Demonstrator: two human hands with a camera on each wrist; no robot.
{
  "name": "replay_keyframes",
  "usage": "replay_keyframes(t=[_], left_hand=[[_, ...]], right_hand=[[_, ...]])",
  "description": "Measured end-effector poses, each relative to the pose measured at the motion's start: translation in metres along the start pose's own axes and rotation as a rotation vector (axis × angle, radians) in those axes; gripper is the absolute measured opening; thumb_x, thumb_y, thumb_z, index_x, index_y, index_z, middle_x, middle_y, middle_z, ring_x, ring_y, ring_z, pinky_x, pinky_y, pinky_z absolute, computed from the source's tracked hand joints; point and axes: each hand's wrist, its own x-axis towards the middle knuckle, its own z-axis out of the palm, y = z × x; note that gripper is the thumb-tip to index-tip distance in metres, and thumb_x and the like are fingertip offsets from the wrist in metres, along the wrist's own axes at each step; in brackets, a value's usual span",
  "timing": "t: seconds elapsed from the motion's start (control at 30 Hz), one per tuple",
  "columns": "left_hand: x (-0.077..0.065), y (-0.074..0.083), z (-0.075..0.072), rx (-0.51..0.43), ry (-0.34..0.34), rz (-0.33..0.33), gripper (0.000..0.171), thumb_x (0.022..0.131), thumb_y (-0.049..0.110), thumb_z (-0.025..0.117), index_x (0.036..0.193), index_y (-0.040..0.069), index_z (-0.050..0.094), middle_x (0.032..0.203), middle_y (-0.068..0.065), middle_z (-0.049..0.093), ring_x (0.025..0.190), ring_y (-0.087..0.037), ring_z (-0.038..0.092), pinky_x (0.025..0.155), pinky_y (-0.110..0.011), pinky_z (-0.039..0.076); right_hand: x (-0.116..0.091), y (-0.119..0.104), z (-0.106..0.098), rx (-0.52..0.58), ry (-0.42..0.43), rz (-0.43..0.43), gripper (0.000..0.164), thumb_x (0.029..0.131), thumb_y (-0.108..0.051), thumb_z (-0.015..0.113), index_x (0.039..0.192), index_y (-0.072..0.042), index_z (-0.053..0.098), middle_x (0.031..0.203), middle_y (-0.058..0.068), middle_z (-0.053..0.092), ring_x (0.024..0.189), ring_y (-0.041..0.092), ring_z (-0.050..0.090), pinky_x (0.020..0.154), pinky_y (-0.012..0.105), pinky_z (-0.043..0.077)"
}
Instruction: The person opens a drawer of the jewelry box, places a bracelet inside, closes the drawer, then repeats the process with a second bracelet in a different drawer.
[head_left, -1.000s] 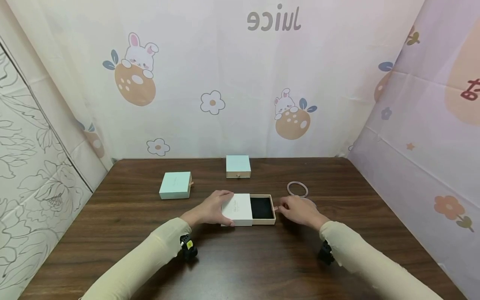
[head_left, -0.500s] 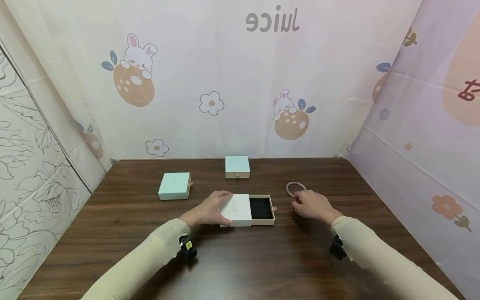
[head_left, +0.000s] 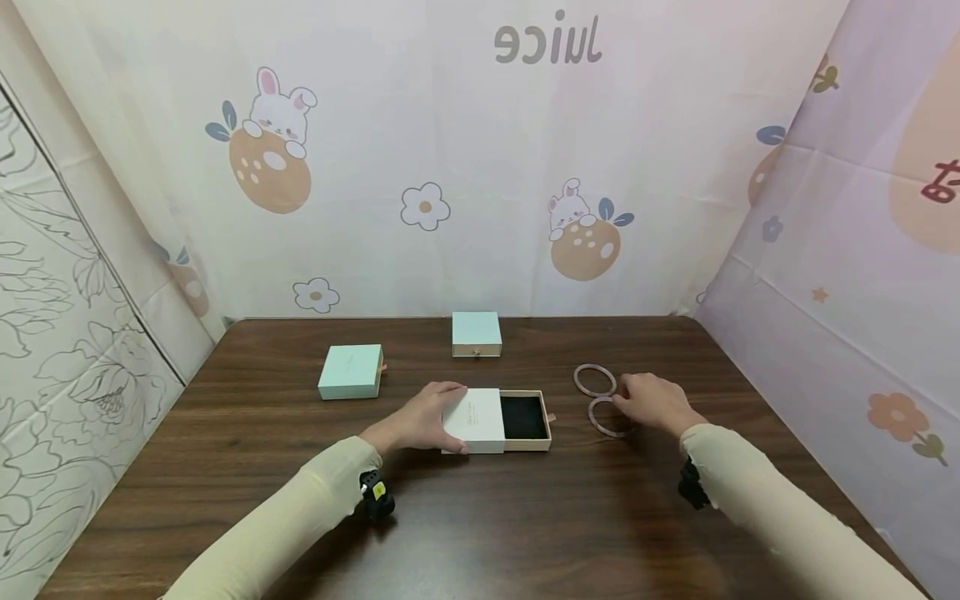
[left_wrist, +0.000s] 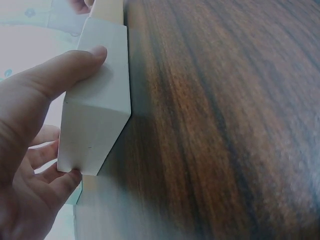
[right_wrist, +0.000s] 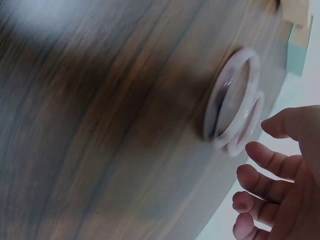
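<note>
My left hand (head_left: pixel 422 417) holds the white drawer box (head_left: pixel 480 419) by its sleeve, thumb on the near side and fingers round the far side. The box's drawer is slid partway out to the right and shows a black lining (head_left: pixel 524 417). In the left wrist view the thumb lies on the sleeve (left_wrist: pixel 95 130). Two pale pinkish bangles lie to the right of the box: a far bangle (head_left: pixel 577 380) and a near bangle (head_left: pixel 591 414), close together. Just right of them is my right hand (head_left: pixel 658 402), fingers loosely bent and holding nothing in the right wrist view.
A mint green box (head_left: pixel 351 372) with a small ribbon tab stands at the left. Another mint green box (head_left: pixel 476 333) stands at the back middle. The dark wooden table (head_left: pixel 480 533) ends at a printed curtain (head_left: pixel 495 258) behind.
My right hand has let go of the drawer's ribbon tab and moved right, past the bangles, so the near bangle now shows. My left hand and the box have stayed put.
</note>
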Motion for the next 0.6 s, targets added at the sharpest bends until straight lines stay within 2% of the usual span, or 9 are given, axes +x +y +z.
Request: replay_keyframes(t=[0.47,0.6], left_hand=[[-0.001,-0.001,0.0,-0.012,-0.008,-0.012,0.095,0.07,0.04,0.084,0.143,0.0,0.04,0.143,-0.013,0.039,0.129,-0.028,0.034,0.101,-0.042,0.035],[-0.001,-0.001,0.0,-0.013,-0.005,-0.008,0.095,0.069,0.04,0.084,0.143,0.0,0.041,0.143,-0.013,0.04,0.128,-0.028,0.035,0.101,-0.042,0.035]], right_hand=[[-0.002,0.025,0.014,-0.032,-0.094,0.069,0.039,0.095,-0.043,0.053,0.082,-0.007,0.054,0.066,0.003,0.05,0.056,0.018,0.047,0.051,0.036,0.038],[-0.001,0.026,0.018,-0.058,-0.096,0.067,0.045,0.095,-0.045,0.051,0.09,-0.001,0.059,0.07,0.005,0.054,0.057,0.019,0.05,0.052,0.038,0.041]])
